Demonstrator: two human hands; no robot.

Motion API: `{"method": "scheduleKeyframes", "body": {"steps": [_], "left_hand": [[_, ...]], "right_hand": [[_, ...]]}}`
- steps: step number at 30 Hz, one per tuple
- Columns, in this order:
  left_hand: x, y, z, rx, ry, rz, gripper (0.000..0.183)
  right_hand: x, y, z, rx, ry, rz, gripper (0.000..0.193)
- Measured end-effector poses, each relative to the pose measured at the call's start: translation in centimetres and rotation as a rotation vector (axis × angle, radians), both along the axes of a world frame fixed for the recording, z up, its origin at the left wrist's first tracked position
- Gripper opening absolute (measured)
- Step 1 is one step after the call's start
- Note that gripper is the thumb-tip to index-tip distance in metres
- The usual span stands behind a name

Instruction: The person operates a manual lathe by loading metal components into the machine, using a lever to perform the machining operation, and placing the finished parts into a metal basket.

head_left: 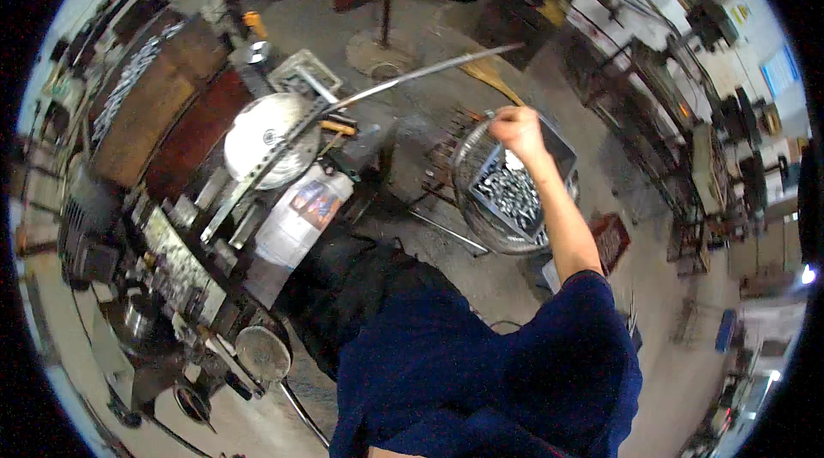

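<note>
At the far left, small silvery metal pieces (129, 84) lie in a row along a curved brown ledge (159, 136). Next comes a large round white disc (266, 142), with a long straight metal bar (412, 78) reaching up and right from beside it. Just below the disc lies a whitish plastic package (296, 222) with a printed patch. The left hand is out of view.

Further right, the bare right hand (515, 127) hangs above the upper end of a dark grey rectangular bin (560, 149), its fingers curled inward and close together; whether they hold anything I cannot tell. The bin sits within a round wire-like frame (460, 196) and holds a loose heap of small shiny metal parts (506, 190). Each part looks hard, stiff and light alone, probably smooth enough to slip, so a fingertip pinch across its sides should suit; the full bin is likely heavy and best gripped by two opposite rims. Right of the forearm, a dark red tray (613, 243) rests low.
</note>
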State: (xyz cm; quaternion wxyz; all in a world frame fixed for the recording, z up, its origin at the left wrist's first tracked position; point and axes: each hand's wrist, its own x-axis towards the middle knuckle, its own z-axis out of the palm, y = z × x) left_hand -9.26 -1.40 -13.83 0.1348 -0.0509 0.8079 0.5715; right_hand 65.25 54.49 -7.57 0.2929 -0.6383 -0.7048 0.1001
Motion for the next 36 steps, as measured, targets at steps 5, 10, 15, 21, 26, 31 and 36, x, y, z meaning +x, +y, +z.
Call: {"method": "scheduleKeyframes", "body": {"steps": [5, 10, 15, 21, 26, 31, 36], "left_hand": [[0.0, -0.1, 3.2, -0.086, 0.176, -0.226, 0.040], [5.0, 2.6, 7.2, -0.723, 0.325, -0.308, 0.045], [10.4, 0.6, 8.5, -0.825, 0.316, -0.233, 0.037], [13.7, -0.2, 7.3, -0.828, 0.392, -0.081, 0.033], [12.5, -0.1, 6.8, -0.881, 0.430, -0.076, 0.031], [11.7, -0.2, 6.3, -0.948, 0.484, -0.087, 0.029], [8.2, -4.6, 3.8, -1.196, 0.597, -0.106, 0.023]], "right_hand": [[-22.0, 0.6, 5.5, 0.002, 0.357, 0.688, 0.014], [-41.9, -3.9, 8.8, 0.230, 0.349, 1.393, 0.019], [-55.3, -7.6, 11.5, 0.407, -0.013, 1.577, 0.024], [-62.8, -8.0, 8.4, 0.303, -0.589, 1.442, 0.021], [-63.3, -8.3, 8.1, 0.207, -0.459, 1.458, 0.023], [-63.3, -8.9, 8.8, -0.058, -0.266, 1.356, 0.028], [-64.0, -9.2, 9.1, -0.120, -0.216, 1.262, 0.035]]}}
